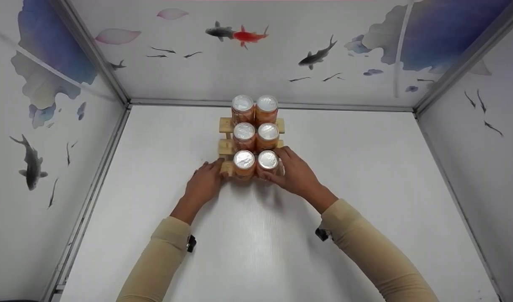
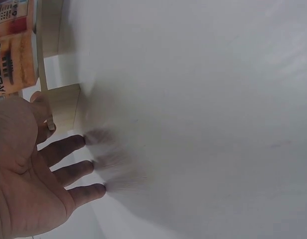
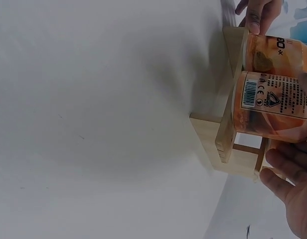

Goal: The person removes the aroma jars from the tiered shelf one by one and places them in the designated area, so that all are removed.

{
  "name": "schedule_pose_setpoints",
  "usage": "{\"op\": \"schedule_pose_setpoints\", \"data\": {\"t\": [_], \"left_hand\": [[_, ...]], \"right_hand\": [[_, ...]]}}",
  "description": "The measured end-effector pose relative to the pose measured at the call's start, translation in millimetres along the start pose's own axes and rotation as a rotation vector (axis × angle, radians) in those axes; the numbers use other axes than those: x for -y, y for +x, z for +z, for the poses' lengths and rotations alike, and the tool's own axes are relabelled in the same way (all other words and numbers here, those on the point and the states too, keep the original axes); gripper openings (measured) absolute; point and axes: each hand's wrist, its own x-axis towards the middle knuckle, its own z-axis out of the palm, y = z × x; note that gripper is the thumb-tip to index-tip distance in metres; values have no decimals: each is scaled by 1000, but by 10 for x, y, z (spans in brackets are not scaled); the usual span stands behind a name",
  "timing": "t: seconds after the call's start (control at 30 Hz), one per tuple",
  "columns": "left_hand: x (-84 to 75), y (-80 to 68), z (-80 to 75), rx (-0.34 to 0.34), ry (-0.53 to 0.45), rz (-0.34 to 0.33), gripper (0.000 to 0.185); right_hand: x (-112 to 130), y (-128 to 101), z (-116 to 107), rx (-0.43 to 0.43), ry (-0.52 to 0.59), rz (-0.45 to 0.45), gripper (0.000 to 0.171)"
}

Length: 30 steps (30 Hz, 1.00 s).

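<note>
A stepped wooden rack (image 1: 226, 147) stands near the table's far edge, bearing orange-labelled canisters with shiny silvery lids, in three rows of two. My right hand (image 1: 296, 172) holds the front right canister (image 1: 268, 161), thumb at the front and fingers along its right side and back. In the right wrist view, this canister (image 3: 270, 107) stands upright on the rack's lowest step. At the left end of that step, my left hand (image 1: 204, 181) pinches the wood between thumb and index finger. The left wrist view shows its other fingers (image 2: 74, 172) extended, tips on the table.
Beside it stands the front left canister (image 1: 244, 162), with the middle and back rows rising behind. White panels painted with fish enclose the white table (image 1: 164, 138) at the back and sides; a metal rail (image 1: 189, 102) runs along the far edge.
</note>
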Motion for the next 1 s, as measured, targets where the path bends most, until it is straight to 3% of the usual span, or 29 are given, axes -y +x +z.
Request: {"op": "schedule_pose_setpoints", "data": {"t": [0.43,1.0], "left_hand": [[16,13,10,41,-24,-38,61],[-3,17,-9,22,-27,-41,60]], "right_hand": [[30,14,12,-43,38,-7,69],[-38,11,-54,-35,114,8,62]]}}
